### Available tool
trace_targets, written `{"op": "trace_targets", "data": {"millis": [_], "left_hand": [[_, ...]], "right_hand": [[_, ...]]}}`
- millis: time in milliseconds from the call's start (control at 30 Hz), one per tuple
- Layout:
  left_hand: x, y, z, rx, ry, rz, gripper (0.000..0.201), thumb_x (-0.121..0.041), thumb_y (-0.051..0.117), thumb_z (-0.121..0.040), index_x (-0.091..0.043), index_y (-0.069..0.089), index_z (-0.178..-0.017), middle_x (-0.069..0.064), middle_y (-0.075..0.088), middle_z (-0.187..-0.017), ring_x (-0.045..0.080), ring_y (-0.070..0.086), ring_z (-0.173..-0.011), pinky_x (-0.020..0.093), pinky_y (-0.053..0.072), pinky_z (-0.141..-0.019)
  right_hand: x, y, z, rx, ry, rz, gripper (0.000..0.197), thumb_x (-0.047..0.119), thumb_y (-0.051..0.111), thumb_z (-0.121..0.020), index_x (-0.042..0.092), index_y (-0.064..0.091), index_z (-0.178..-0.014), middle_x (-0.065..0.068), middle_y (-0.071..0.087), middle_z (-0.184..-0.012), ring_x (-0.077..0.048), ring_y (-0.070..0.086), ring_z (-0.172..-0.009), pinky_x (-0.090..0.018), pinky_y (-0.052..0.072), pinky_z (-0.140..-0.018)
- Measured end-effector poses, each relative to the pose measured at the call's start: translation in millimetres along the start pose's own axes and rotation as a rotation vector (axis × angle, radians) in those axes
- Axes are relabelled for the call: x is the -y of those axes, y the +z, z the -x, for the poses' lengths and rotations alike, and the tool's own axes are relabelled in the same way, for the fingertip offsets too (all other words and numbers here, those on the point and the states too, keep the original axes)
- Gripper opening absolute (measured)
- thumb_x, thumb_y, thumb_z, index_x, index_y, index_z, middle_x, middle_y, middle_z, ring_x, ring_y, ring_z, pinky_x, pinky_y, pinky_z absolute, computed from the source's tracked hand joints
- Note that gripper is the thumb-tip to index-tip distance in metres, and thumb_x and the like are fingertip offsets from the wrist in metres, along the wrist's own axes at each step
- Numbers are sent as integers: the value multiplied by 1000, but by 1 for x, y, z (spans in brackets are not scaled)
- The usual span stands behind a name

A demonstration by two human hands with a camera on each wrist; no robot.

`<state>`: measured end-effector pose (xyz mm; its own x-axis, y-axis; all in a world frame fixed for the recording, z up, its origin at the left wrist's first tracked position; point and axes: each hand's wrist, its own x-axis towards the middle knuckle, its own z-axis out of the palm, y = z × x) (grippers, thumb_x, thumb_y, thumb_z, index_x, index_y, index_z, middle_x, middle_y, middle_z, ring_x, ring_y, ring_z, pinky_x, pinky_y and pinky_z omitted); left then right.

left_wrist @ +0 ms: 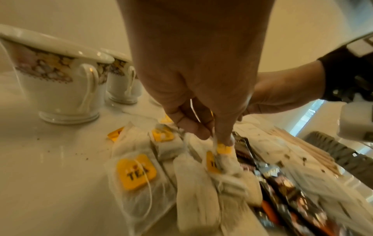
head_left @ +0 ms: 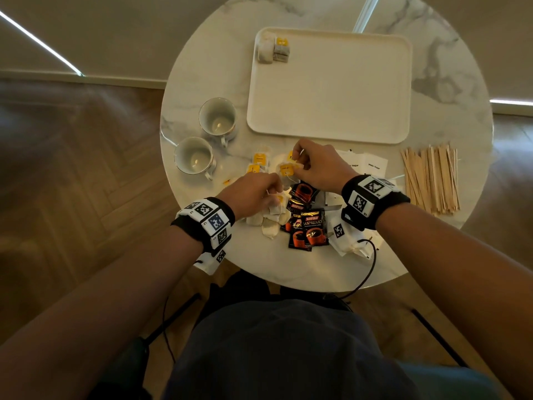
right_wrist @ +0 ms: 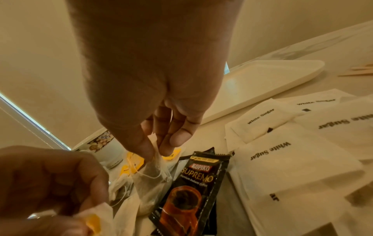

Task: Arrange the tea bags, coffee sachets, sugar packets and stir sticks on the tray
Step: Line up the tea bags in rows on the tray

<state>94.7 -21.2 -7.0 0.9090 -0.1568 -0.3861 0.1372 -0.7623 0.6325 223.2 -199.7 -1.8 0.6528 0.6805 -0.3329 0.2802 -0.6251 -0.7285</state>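
Observation:
A heap of tea bags [head_left: 261, 164] with yellow tags lies on the marble table in front of the white tray [head_left: 328, 90]. My left hand [head_left: 253, 192] pinches one tea bag [left_wrist: 222, 159] by its top, near its yellow tag. My right hand [head_left: 314, 163] pinches another tea bag [right_wrist: 153, 177] between thumb and fingers; its string is tangled with its neighbours. Two tea bags [head_left: 274, 50] sit in the tray's far left corner. Black coffee sachets [head_left: 307, 226] lie below my hands, white sugar packets [head_left: 372, 166] to the right, wooden stir sticks [head_left: 432, 180] at the far right.
Two empty floral teacups [head_left: 217, 118] [head_left: 194, 155] stand at the table's left, close to the tea bags. The round table's edge [head_left: 288, 278] runs just under my wrists. A black cable [head_left: 372, 264] hangs from my right wrist.

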Motion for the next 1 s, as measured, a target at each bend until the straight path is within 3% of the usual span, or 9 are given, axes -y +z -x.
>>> {"op": "trace_targets", "data": {"millis": [133,233,367,533,667,900,1000], "left_hand": [[1,-21,-5,-15,23,8,16,-25,67,-91,-21,69,-106,-6,69,-97,7,63,-88,28,53,-78],[0,-33,-15,-21,18,-10,15,-25,68,-91,-18,72,-105,-1,70,-97,12,64,-88,31,52,-80],[-2,-33,-28,45,-82,-85,16,-26,70,-89,-19,72,-104,-2,69,-102,11,61,-94,25,46,-80],[-6,-25,-33,99,-96,-131,22,-24,71,-88,-15,68,-107,-4,63,-98,11,55,-90,23,38,-75],[-7,-24,-33,87,-91,-140,21,-23,71,-87,-15,65,-106,-2,62,-96,16,59,-91,24,39,-73],[-18,-47,-45,-56,-46,-30,22,-23,63,-94,-14,66,-114,-1,66,-104,10,57,-91,22,42,-79],[-22,-53,-62,-52,-52,-27,20,-22,65,-93,-13,68,-112,0,69,-104,12,60,-91,23,44,-78]], "right_hand": [[-1,-7,0,-25,-33,-8,22,30,72,-86,19,58,-99,3,65,-84,-14,59,-73,-23,48,-64],[-3,-17,-1,-69,-34,-21,22,31,72,-85,19,59,-98,1,64,-87,-14,59,-77,-24,48,-67],[-4,-23,0,-92,-24,-26,16,26,70,-87,18,60,-96,5,63,-84,-12,57,-76,-22,47,-66],[-5,-20,0,-71,-46,-12,15,23,67,-88,16,60,-98,3,64,-86,-12,57,-76,-22,46,-66],[-4,-17,0,-62,-44,-2,16,23,67,-88,14,60,-100,2,63,-86,-14,56,-76,-22,46,-66],[-6,-32,-1,-124,20,-27,12,18,63,-87,14,60,-98,-2,66,-90,-18,61,-81,-30,50,-70],[-9,-40,-3,-137,51,-42,12,18,65,-87,13,60,-97,-1,65,-90,-18,59,-79,-29,50,-70]]}}
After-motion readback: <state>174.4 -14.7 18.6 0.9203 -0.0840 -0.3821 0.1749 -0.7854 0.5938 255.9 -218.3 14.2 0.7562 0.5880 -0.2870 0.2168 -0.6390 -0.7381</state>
